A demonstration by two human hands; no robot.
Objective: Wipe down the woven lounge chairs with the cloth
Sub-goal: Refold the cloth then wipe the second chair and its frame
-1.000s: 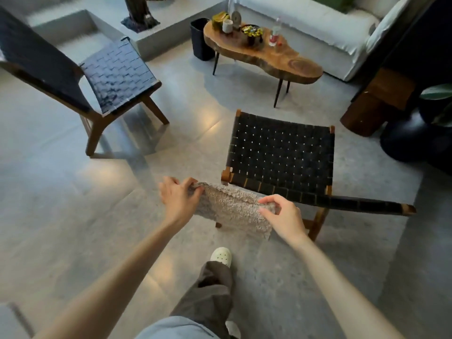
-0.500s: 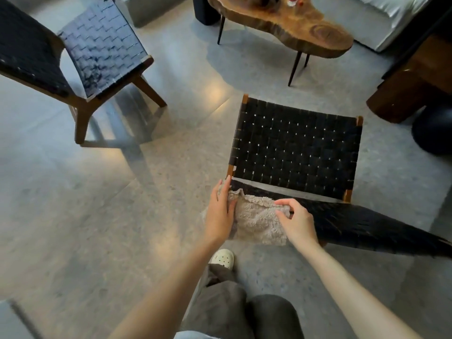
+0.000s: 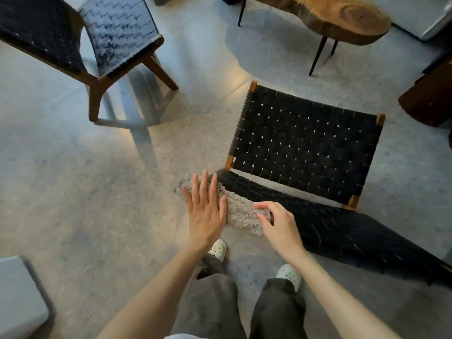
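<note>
Logging at the lower left corner a pale grey box (image 3: 19,297), cut off by the frame edge. Noting at upper left the second woven lounge chair (image 3: 117,33): dark straps, brown wooden frame, standing on the grey floor (image 3: 73,192) well apart from both hands. Seeing pale streaks across its seat weave; cannot tell what they are.

Moving to centre. Finding the left hand (image 3: 205,211) released, lying flat with fingers straight, pressing on the left part of the cloth (image 3: 241,211). Recording the cloth as shaggy and beige-grey, draping over the left end of the backrest top of the near woven lounge chair (image 3: 305,148), just below frame centre. Just right of that, finding the right hand (image 3: 278,223) grasping the cloth's right edge, pinching it between thumb and curled fingers. Noting below the hands dark trousers (image 3: 210,304) and two pale perforated shoes (image 3: 218,249) planted on the floor behind the backrest.

Continuing right: seeing the near chair's black woven seat facing away, and its backrest stretching toward the lower right edge. Marking at upper right a live-edge wooden tabletop (image 3: 330,18) on thin dark legs, near the chair but not touching. Ending at the right edge with a dark wooden block (image 3: 430,99), partly cropped.
</note>
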